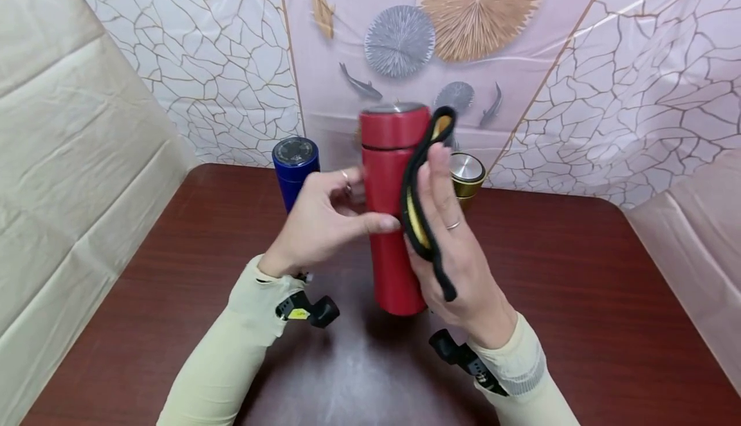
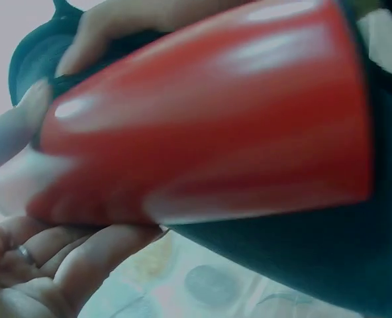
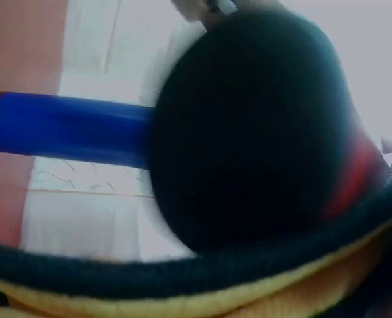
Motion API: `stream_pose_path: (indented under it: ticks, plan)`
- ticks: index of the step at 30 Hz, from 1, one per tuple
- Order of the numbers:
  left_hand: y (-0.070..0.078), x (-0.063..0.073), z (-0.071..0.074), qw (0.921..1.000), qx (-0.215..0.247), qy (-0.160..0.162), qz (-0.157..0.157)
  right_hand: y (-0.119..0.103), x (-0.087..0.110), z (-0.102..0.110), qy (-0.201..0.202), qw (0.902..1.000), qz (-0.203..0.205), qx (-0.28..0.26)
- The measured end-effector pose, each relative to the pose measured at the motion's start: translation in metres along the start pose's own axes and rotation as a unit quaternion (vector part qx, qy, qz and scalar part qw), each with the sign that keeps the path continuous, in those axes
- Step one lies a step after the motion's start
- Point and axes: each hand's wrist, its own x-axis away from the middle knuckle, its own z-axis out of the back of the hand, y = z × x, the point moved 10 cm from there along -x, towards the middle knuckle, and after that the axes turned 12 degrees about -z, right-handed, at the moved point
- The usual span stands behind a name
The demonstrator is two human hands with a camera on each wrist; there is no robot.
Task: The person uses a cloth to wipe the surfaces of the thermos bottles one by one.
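A red thermos bottle (image 1: 390,181) with a metal-topped lid is held upright above the table in the head view. My left hand (image 1: 324,220) grips its middle from the left, thumb across the front. My right hand (image 1: 457,252) holds a folded, soft-looking black-edged piece with a yellow lining (image 1: 414,210) against the bottle's right side; its exact kind is unclear. The right thumb is mostly hidden. In the left wrist view the red bottle (image 2: 216,126) fills the middle. The right wrist view shows its dark round base (image 3: 249,139), blurred, above the yellow-lined piece (image 3: 149,291).
Behind my left hand stands a blue bottle (image 1: 295,162), partly covered. A gold bottle (image 1: 467,172) with a silver lid stands behind my right hand. The dark red-brown table (image 1: 579,297) meets a patterned curtain (image 1: 220,65) at its far edge.
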Motion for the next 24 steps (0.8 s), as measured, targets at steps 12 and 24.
stream_pose_path:
  ticks: [12,24]
  plan:
    - [0.046,0.006,0.094,0.9607,0.116,0.211,-0.138,-0.008,0.018,-0.062,-0.163,0.9783,0.061,0.112]
    - [0.028,0.008,0.101,0.9580,0.110,0.256,-0.068,-0.003,0.017,-0.055,-0.151,0.9835,0.057,0.082]
